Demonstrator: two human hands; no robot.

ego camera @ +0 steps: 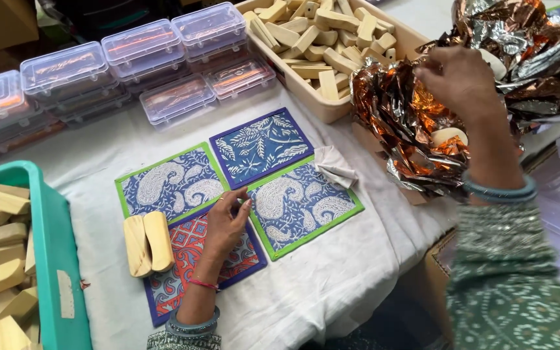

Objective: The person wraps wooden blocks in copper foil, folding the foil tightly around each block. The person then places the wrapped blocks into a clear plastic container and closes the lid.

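The left hand (227, 220) is resting flat on the red card (192, 259), fingers loosely spread, its grip open and clamped on nothing; the fingertips are touching the spot where the four printed cards meet. Two wooden blocks (148, 243) are lying side by side on the left edge of the red card, just beside that hand. Around it are lying a green-edged paisley card (163, 185), a blue leaf card (260, 146) and a second green-edged paisley card (303, 204), all on the white cloth (332, 279) covering the bench. A small folded cloth piece (335, 167) is sitting at the corner of the blue leaf card.

The right hand (461, 81) is reaching up into crumpled copper foil (409, 123), fingers curled together, pinching the foil. A pale oval piece (448, 136) is showing in the foil below the wrist.

A box of wooden blocks (322, 39) is standing behind, clear plastic cases (131, 65) are stacked along the far left, and a teal bin (53, 259) with more blocks is at near left.
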